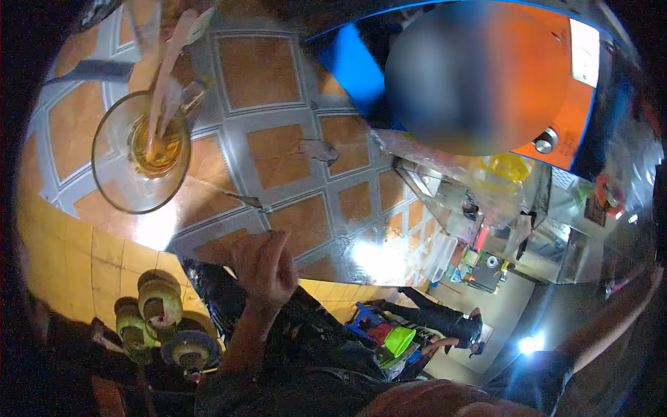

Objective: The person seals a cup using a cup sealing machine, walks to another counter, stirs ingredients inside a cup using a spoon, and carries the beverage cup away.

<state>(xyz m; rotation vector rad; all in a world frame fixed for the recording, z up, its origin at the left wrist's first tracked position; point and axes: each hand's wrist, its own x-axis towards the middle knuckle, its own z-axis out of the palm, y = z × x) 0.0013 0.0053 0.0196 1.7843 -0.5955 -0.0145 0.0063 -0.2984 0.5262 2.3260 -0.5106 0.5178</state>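
A clear glass mug (114, 163) with amber liquid at its bottom stands on the brown-and-grey patterned tabletop (260, 69). Long pinkish sticks or straws (167, 76) lean in it. Below and right of the mug, at the table's near edge, my left hand (267, 267) has its fingers curled in, with nothing visible in them. My right arm reaches up along the right side; my right hand (653, 281) is dark at the image edge, its fingers unclear. An orange and blue box-like object (573, 125) with a silver knob is at the upper right, partly blurred.
Several round greenish containers (160, 306) stand on the yellow tiled floor (69, 240) at lower left. Clear plastic and a yellow item (507, 167) lie below the orange object. A person in dark clothes (451, 323) is in the background by a blue chair (361, 320).
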